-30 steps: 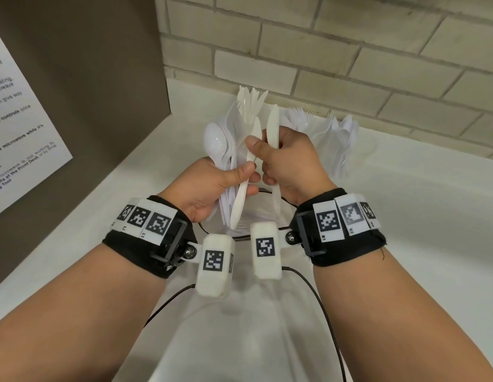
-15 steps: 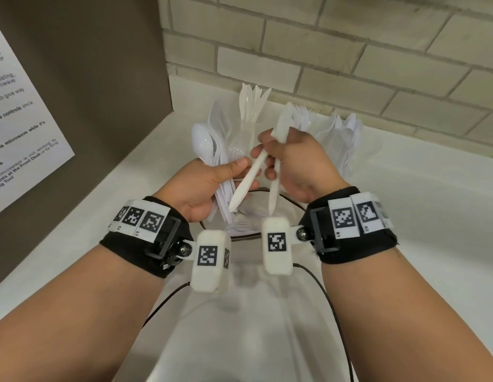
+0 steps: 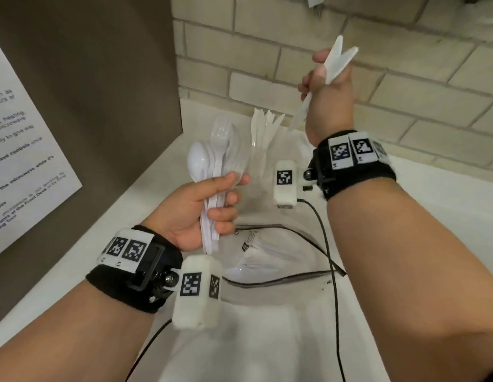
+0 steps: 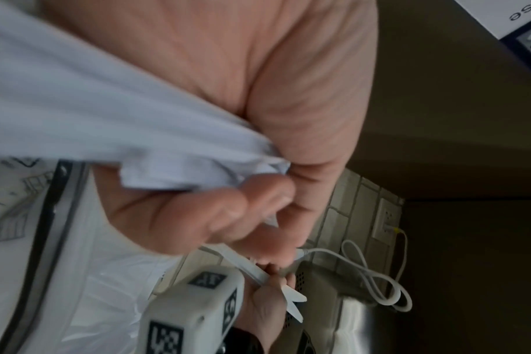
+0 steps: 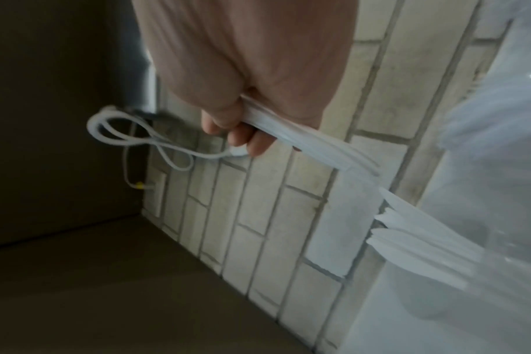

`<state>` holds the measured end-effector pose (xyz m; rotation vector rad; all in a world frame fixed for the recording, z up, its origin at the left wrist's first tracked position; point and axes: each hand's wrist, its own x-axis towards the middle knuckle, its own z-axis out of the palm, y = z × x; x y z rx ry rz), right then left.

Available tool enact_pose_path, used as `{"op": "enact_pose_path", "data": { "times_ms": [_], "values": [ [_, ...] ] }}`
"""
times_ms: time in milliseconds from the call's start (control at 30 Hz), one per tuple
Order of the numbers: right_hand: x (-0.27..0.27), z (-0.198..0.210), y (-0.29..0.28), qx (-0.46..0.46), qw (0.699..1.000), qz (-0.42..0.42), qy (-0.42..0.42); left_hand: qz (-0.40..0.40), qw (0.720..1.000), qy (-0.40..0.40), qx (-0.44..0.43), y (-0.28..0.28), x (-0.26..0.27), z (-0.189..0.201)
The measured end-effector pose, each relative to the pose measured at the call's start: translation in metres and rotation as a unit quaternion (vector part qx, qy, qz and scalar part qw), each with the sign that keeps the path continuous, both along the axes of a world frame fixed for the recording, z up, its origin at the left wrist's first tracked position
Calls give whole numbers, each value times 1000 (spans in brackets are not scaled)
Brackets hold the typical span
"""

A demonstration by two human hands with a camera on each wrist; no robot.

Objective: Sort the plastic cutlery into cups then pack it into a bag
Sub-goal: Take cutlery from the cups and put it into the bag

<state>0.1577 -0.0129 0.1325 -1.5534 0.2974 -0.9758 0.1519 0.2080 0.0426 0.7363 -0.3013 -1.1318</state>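
My left hand [image 3: 226, 199] grips a bundle of white plastic spoons and forks [image 3: 212, 164] by the handles, bowls up, over the counter. The same bundle [image 4: 106, 107] fills the left wrist view. My right hand [image 3: 319, 78] is raised in front of the brick wall and grips two white knives [image 3: 336, 62] in its fist; the right wrist view shows these knives [image 5: 303, 141] sticking out of the fist. A clear cup with several knives [image 3: 263, 136] stands on the counter between the hands. A clear zip bag [image 3: 281, 257] lies flat below it.
The white counter [image 3: 432, 216] runs right along a brick wall [image 3: 405, 92]. A brown panel [image 3: 102, 92] with a paper notice [image 3: 19, 161] closes the left side. Black wrist cables [image 3: 330, 257] trail over the bag. A looped white cable [image 5: 130, 134] hangs by the wall.
My right hand has pulled two knives out of the bundle and lifted them up and to the right. My left hand keeps the remaining cutlery and has dropped slightly.
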Motion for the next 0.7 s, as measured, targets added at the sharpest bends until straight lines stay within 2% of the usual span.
{"op": "enact_pose_path", "data": {
  "times_ms": [100, 233, 433, 600, 700],
  "values": [
    [29, -17, -7, -10, 1000, 16, 6, -5, 1000, 0, -3, 1, 9, -3],
    [54, -42, -19, 25, 998, 50, 30, 45, 998, 4, 44, -3, 18, -1],
    [65, -71, -32, 43, 984, 40, 169, 56, 997, 12, 56, -10, 22, 0],
    [58, -68, -34, 51, 982, 35, 178, 51, 997, 8, 60, -14, 15, -1],
    [47, -52, -32, 22, 984, 16, 178, 49, 997, 0, 62, -15, 9, 3]
  ]
}}
